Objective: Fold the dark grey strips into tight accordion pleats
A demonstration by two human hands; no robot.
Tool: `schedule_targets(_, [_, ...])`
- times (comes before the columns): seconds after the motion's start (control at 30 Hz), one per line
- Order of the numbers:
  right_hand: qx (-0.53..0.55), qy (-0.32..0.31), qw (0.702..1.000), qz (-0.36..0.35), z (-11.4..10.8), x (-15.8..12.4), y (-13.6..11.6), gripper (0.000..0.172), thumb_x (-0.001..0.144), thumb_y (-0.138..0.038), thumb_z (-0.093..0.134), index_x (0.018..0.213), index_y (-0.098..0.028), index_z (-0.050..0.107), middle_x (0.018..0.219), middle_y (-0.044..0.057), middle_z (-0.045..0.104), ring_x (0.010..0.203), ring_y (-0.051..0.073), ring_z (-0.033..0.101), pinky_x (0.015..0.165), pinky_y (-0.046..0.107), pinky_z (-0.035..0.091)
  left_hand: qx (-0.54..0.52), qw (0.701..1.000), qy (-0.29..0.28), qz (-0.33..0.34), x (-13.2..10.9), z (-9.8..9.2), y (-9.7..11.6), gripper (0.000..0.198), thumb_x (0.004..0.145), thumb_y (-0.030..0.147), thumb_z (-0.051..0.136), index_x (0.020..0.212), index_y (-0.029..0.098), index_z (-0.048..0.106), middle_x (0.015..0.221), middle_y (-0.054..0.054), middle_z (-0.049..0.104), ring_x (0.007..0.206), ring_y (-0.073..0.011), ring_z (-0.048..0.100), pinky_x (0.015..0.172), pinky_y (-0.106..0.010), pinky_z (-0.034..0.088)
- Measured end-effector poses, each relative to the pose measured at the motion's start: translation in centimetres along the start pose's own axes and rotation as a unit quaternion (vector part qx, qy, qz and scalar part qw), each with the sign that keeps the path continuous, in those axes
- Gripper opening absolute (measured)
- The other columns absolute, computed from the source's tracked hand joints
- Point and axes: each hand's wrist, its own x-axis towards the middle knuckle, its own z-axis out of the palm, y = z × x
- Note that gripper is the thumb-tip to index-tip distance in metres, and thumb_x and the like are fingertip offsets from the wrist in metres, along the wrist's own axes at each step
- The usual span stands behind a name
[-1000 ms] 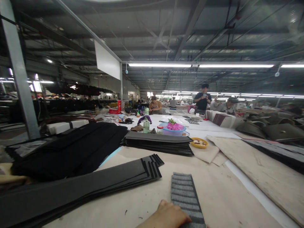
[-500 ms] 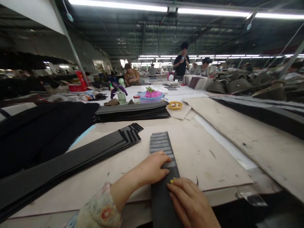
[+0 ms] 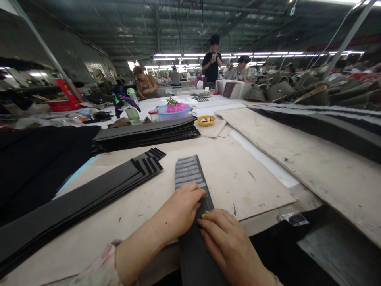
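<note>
A fanned stack of long dark grey strips [image 3: 190, 254] lies lengthwise before me, with lighter grey, felt-like ends overlapping in steps at the far end. My left hand [image 3: 186, 206] reaches across it, fingers curled over the strips just below the stepped ends, thumb bent in toward the fingers. Close on its right, my right hand [image 3: 229, 238] rests on the strips' right side, closed in a pinch. A small yellow piece [image 3: 205, 214] pokes out at its fingertips; most of it is hidden, so its kind is unclear.
Left of my hands lies another fanned stack of dark strips [image 3: 89, 194]. Behind it is a thicker pile [image 3: 145, 133], near a yellow dish [image 3: 206, 120] and a blue basin [image 3: 172, 113] with pink contents. A beige board [image 3: 297, 155] lies right. Several people work beyond.
The view has turned right and slightly down, so everything sits farther left in the picture. Both hands remain on the strips; my left hand's thumb and fingers have drawn a little closer together.
</note>
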Motion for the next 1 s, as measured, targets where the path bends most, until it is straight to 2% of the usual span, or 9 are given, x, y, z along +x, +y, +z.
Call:
schedule_targets(0.2, [-0.001, 0.001, 1.0, 0.005, 0.1, 0.0, 0.0, 0.02, 0.084, -0.015, 0.044, 0.097, -0.019, 0.058, 0.089, 0.005, 0.062, 0.088, 0.018, 0.056, 0.082, 0.035, 0.048, 0.051, 0.999, -0.001, 0.018, -0.3, 0.5, 0.4, 0.03, 0.079, 0.006, 0.04, 0.103, 0.017, 0.054, 0.1, -0.006, 0.053, 0.095, -0.0196, 0.046, 0.086, -0.033, 0.039])
schedule_targets(0.3, [0.001, -0.003, 1.0, 0.001, 0.1, 0.1, 0.0, 0.02, 0.084, -0.014, 0.043, 0.097, -0.018, 0.058, 0.09, 0.005, 0.062, 0.087, 0.018, 0.056, 0.082, 0.034, 0.048, 0.082, 0.996, -0.019, 0.019, -0.4, 0.8, 0.8, 0.03, 0.078, 0.006, 0.04, 0.104, 0.015, 0.053, 0.103, -0.007, 0.052, 0.096, -0.0217, 0.046, 0.086, -0.036, 0.039])
schedule_targets(0.5, [-0.015, -0.002, 1.0, -0.008, -0.1, 0.5, 0.0, 0.021, 0.084, -0.013, 0.039, 0.091, -0.019, 0.058, 0.081, 0.005, 0.061, 0.082, 0.016, 0.057, 0.079, 0.032, 0.047, 0.133, 0.99, -0.036, 0.016, -0.8, 1.3, 1.5, 0.03, 0.085, 0.011, 0.036, 0.112, 0.011, 0.049, 0.106, -0.01, 0.053, 0.099, -0.0244, 0.045, 0.086, -0.04, 0.038])
schedule_targets(0.6, [-0.01, -0.012, 1.0, -0.002, -0.1, 0.7, 0.0, 0.019, 0.085, -0.014, 0.039, 0.084, -0.02, 0.057, 0.078, 0.004, 0.059, 0.078, 0.016, 0.056, 0.075, 0.032, 0.047, 0.08, 0.997, -0.01, 0.022, -1.4, 0.8, 0.4, 0.033, 0.085, 0.012, 0.038, 0.116, 0.018, 0.049, 0.107, -0.006, 0.053, 0.099, -0.0207, 0.046, 0.087, -0.035, 0.038])
schedule_targets(0.7, [0.004, -0.032, 0.999, 0.009, 0.0, 0.9, 0.1, 0.018, 0.085, -0.014, 0.039, 0.084, -0.021, 0.057, 0.077, 0.003, 0.058, 0.078, 0.017, 0.055, 0.073, 0.032, 0.047, -0.003, 1.0, 0.015, -0.007, -2.3, 0.0, -1.2, 0.029, 0.082, 0.017, 0.049, 0.111, 0.023, 0.052, 0.105, -0.002, 0.054, 0.1, -0.0181, 0.046, 0.088, -0.031, 0.037])
schedule_targets(0.83, [0.003, -0.052, 0.998, 0.025, 0.2, 1.3, 0.6, 0.019, 0.084, -0.013, 0.043, 0.099, -0.02, 0.054, 0.09, 0.005, 0.059, 0.085, 0.019, 0.054, 0.077, 0.036, 0.046, -0.081, 0.993, 0.056, -0.058, -3.4, -0.2, -2.2, 0.026, 0.076, 0.02, 0.059, 0.102, 0.022, 0.055, 0.102, -0.002, 0.054, 0.1, -0.0175, 0.046, 0.089, -0.03, 0.037])
schedule_targets(0.93, [-0.05, -0.04, 0.998, 0.015, 0.5, 2.1, 1.1, 0.033, 0.083, -0.015, 0.046, 0.116, -0.018, 0.046, 0.105, 0.009, 0.057, 0.097, 0.023, 0.052, 0.085, 0.042, 0.043, -0.102, 0.99, 0.072, -0.064, -3.7, 0.1, -2.2, 0.022, 0.076, 0.019, 0.059, 0.098, 0.02, 0.056, 0.099, -0.002, 0.053, 0.099, -0.0177, 0.046, 0.088, -0.03, 0.038])
schedule_targets(1.0, [-0.077, -0.039, 0.996, 0.001, 0.7, 2.8, 1.3, 0.037, 0.083, -0.013, 0.045, 0.119, -0.017, 0.045, 0.109, 0.01, 0.056, 0.101, 0.024, 0.05, 0.087, 0.044, 0.042, -0.098, 0.991, 0.075, -0.059, -3.7, 0.3, -2.1, 0.022, 0.077, 0.019, 0.059, 0.098, 0.02, 0.055, 0.099, -0.003, 0.053, 0.098, -0.0182, 0.046, 0.087, -0.031, 0.038])
